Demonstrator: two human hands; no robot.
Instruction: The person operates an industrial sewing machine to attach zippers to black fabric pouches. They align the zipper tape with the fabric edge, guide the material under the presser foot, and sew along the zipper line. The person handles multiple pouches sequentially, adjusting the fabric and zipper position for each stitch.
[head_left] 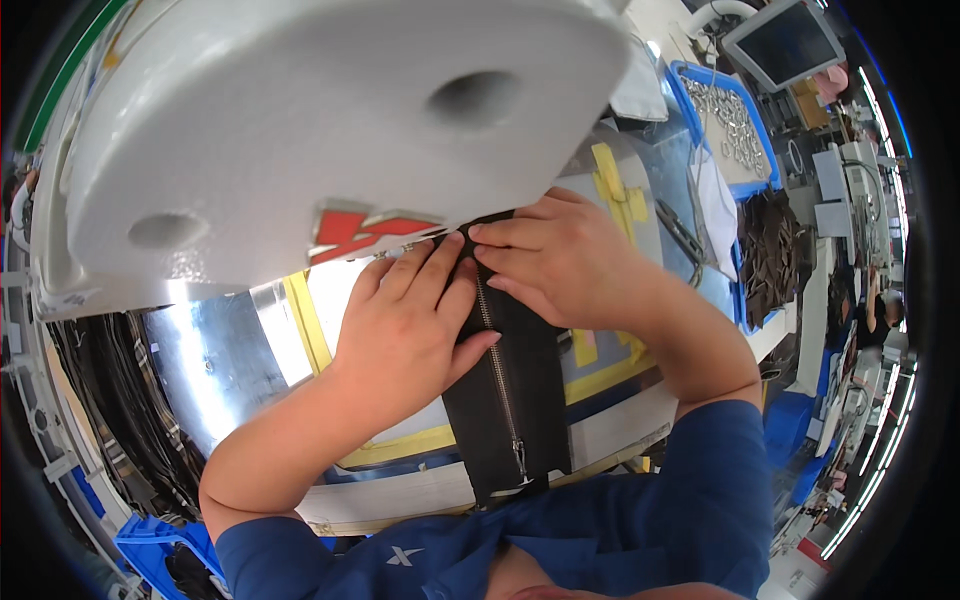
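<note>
Black zippered cloth [535, 370] lies across the counter [390, 495], a white machine [330, 130] hiding its far end.
I see the left hand [400, 325] spread on it, the right hand [575, 255] with fingers bunched; whether they pinch, I cannot tell. Yellow tape [405, 446] stripes the surface; far right sit a blue tray [757, 187] of metal pieces [725, 115] and a monitor [783, 42].

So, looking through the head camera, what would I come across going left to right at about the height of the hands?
Dark folded material → a yellow tape strip → the person's left hand → a metal zipper → the right hand → a dark hand tool → a pile of dark brown pieces.
</note>
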